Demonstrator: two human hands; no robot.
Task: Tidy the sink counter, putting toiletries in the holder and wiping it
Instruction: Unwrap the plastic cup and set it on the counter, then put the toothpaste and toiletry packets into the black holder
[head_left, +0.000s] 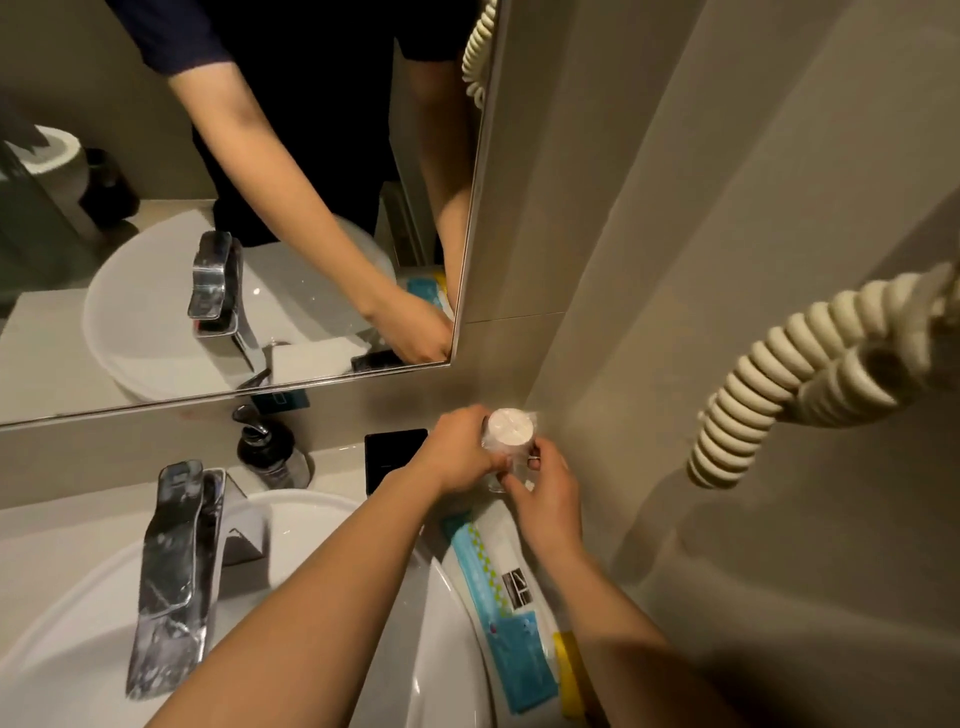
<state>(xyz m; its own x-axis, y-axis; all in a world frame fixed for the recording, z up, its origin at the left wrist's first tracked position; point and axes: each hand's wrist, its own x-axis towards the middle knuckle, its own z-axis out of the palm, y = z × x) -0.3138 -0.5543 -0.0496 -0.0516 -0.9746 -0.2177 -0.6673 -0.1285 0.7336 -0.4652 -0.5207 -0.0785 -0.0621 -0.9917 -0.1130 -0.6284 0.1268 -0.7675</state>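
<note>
A white cup in clear plastic wrap (511, 428) is held over the far right corner of the counter. My left hand (460, 457) grips its left side. My right hand (545, 493) pinches its lower right part, fingers on the wrap. Its base is hidden by both hands. Below them, several flat toiletry packets (501, 566), white, blue and yellow, lie along the right edge of the sink. A black rectangular tray (392, 457) lies on the counter just left of my left hand; whether it is the holder I cannot tell.
A white basin (311, 525) fills the lower left, with a chrome tap (176, 571) over it. A dark pump bottle (267, 452) stands behind the tap. A mirror (234, 208) covers the back wall. A coiled cream cord (779, 374) hangs from the right wall.
</note>
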